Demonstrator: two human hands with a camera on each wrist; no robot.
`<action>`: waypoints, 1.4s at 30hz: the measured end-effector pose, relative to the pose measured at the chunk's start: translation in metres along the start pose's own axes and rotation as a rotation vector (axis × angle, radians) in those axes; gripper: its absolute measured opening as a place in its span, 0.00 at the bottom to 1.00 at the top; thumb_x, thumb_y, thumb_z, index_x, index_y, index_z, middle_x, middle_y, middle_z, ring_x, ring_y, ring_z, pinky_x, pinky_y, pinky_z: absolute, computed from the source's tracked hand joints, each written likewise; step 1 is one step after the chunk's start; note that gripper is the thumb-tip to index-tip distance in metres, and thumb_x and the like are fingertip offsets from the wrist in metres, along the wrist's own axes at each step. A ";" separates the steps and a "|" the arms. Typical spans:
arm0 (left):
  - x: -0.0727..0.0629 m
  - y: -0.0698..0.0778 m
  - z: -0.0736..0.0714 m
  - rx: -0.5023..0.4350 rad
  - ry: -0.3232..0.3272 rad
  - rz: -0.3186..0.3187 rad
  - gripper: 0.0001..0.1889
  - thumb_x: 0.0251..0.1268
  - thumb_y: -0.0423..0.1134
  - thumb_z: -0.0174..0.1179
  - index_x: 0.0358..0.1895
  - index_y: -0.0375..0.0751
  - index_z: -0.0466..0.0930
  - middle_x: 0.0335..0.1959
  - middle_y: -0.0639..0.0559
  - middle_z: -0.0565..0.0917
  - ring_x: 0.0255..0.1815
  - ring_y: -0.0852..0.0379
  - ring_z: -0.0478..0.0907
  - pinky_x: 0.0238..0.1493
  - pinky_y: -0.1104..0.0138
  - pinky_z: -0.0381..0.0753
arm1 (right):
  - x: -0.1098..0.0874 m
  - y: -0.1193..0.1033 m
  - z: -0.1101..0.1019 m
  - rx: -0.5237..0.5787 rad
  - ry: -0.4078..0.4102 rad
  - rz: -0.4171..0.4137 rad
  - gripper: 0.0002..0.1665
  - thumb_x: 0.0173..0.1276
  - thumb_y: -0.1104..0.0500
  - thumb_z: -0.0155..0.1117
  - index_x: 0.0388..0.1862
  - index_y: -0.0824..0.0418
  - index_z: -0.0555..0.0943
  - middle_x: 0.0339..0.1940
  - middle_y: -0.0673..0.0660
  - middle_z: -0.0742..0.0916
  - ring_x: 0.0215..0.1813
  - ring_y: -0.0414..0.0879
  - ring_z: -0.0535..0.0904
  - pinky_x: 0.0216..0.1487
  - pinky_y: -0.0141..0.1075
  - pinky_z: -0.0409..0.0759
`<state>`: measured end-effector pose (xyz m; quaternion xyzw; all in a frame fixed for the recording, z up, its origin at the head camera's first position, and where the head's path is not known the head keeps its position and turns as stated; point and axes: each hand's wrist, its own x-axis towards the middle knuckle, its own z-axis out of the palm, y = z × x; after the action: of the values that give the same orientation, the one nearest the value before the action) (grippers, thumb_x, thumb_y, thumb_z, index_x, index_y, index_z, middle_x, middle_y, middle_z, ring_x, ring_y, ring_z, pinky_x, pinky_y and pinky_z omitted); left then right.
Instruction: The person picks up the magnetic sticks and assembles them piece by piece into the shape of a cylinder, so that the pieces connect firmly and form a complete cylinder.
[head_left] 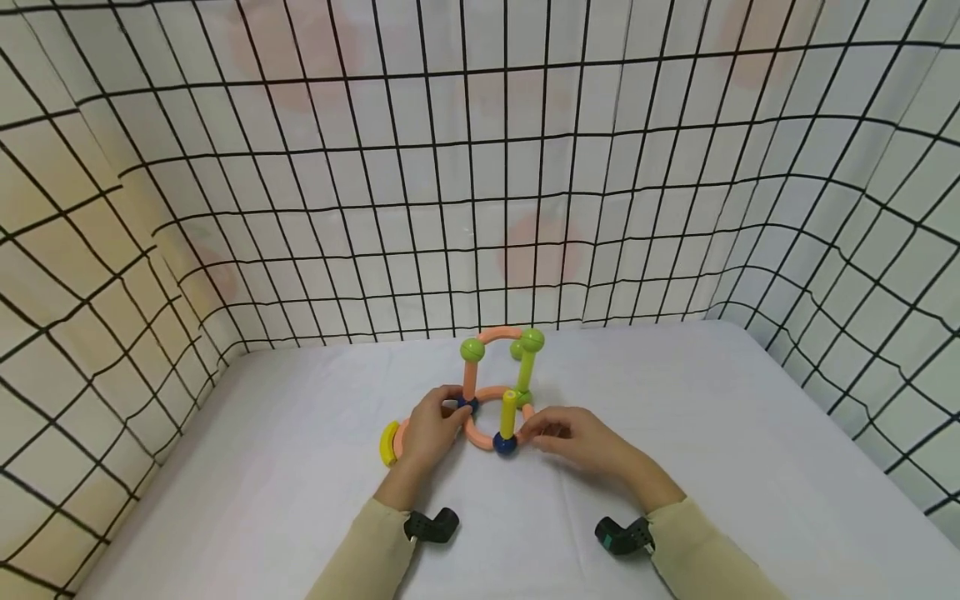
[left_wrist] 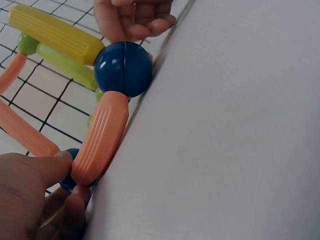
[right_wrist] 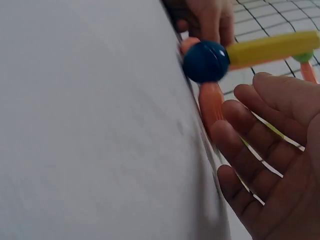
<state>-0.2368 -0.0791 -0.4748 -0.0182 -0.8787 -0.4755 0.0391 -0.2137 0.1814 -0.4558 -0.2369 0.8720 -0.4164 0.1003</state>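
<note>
A toy structure of balls and rods stands on the white table. Its base is a ring of orange curved rods (left_wrist: 102,137) with a front blue ball (head_left: 505,443) that carries an upright yellow rod (head_left: 509,415). Behind it, an orange rod (head_left: 469,379) and a green rod (head_left: 526,371) rise to green balls (head_left: 472,350), linked by an orange arc (head_left: 501,332). My left hand (head_left: 431,429) pinches the left blue ball (head_left: 468,406) between thumb and fingers. My right hand (head_left: 581,437) has relaxed, spread fingers beside the ring's right side, fingertips close to an orange rod (right_wrist: 211,105).
Left of my left hand lie a yellow curved piece (head_left: 389,443) and an orange piece (head_left: 401,437), partly covered by that hand. A black wire grid (head_left: 506,200) over white cloth encloses the back and sides of the table (head_left: 675,392).
</note>
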 end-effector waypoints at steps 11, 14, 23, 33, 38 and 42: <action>0.000 -0.002 -0.001 0.024 0.010 0.001 0.17 0.69 0.44 0.64 0.59 0.50 0.80 0.54 0.51 0.82 0.47 0.55 0.81 0.48 0.61 0.82 | 0.024 0.021 -0.033 0.042 0.233 0.126 0.17 0.71 0.56 0.65 0.58 0.56 0.81 0.46 0.55 0.86 0.45 0.48 0.79 0.38 0.37 0.81; 0.000 -0.003 -0.001 0.025 0.022 0.017 0.17 0.69 0.43 0.64 0.59 0.49 0.80 0.54 0.50 0.83 0.46 0.55 0.81 0.48 0.60 0.82 | 0.037 0.024 -0.037 0.024 0.296 0.126 0.20 0.71 0.56 0.65 0.61 0.56 0.78 0.47 0.57 0.85 0.49 0.51 0.80 0.42 0.38 0.82; 0.002 -0.002 -0.001 0.026 0.029 0.044 0.16 0.69 0.42 0.63 0.58 0.48 0.80 0.52 0.49 0.83 0.45 0.55 0.82 0.44 0.62 0.82 | 0.075 0.031 -0.039 0.067 0.359 0.220 0.29 0.72 0.57 0.64 0.69 0.56 0.70 0.62 0.61 0.79 0.61 0.57 0.78 0.60 0.48 0.79; -0.001 -0.003 0.002 0.031 0.016 0.012 0.16 0.69 0.43 0.64 0.58 0.49 0.80 0.50 0.50 0.83 0.41 0.57 0.79 0.40 0.66 0.79 | 0.102 0.039 -0.036 0.124 0.315 0.298 0.36 0.72 0.55 0.63 0.75 0.55 0.63 0.69 0.61 0.74 0.69 0.58 0.71 0.66 0.50 0.75; 0.000 -0.003 0.000 0.027 0.027 0.025 0.16 0.69 0.43 0.64 0.58 0.49 0.81 0.50 0.50 0.83 0.40 0.57 0.79 0.39 0.66 0.79 | 0.114 0.038 -0.035 0.106 0.269 0.272 0.36 0.72 0.55 0.61 0.77 0.54 0.62 0.72 0.60 0.73 0.73 0.59 0.68 0.73 0.55 0.67; 0.002 -0.003 -0.001 0.023 0.022 0.034 0.16 0.69 0.43 0.63 0.58 0.49 0.80 0.51 0.50 0.83 0.42 0.57 0.80 0.41 0.65 0.79 | 0.119 0.037 -0.034 0.108 0.245 0.282 0.37 0.73 0.57 0.59 0.78 0.54 0.60 0.76 0.60 0.70 0.78 0.60 0.62 0.78 0.58 0.57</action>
<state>-0.2387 -0.0815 -0.4770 -0.0277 -0.8832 -0.4647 0.0569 -0.3423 0.1653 -0.4600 -0.0541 0.8787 -0.4700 0.0633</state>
